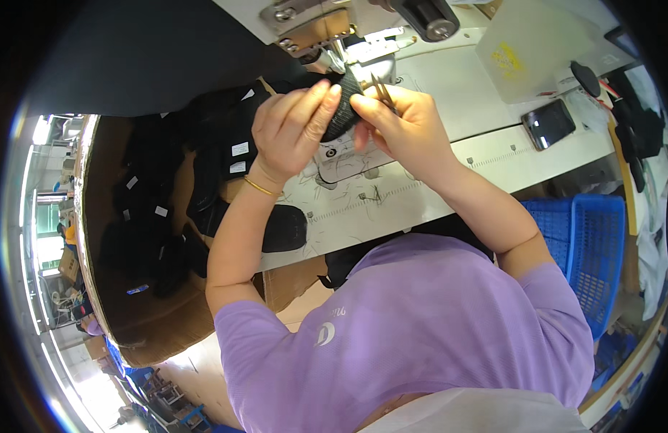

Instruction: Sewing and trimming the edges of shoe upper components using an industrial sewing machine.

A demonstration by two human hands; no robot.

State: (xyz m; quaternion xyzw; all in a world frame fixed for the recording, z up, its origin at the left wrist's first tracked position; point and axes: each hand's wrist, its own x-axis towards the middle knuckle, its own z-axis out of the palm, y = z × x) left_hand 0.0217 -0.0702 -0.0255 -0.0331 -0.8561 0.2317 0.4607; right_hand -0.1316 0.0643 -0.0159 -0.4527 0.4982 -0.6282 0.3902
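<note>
Under the sewing machine's needle area (pixel 339 54), a curved black ribbed fabric piece (pixel 343 115) is held up between both hands. My left hand (pixel 294 130) is closed on its left side, fingertips pressed to it just below the presser foot. My right hand (pixel 406 133) pinches its right edge with the thumb, and also carries a small dark two-pointed tool (pixel 381 90), its points upward; whether it is tweezers or thread snips I cannot make out. The piece's far end is hidden at the machine.
Loose thread ends lie on the white machine table (pixel 413 209). A black phone (pixel 548 124) rests at right, above a blue plastic basket (pixel 597 260). To the left, a cardboard bin (pixel 150 346) holds several black pieces with white labels; another black piece (pixel 285 229) overlaps the table edge.
</note>
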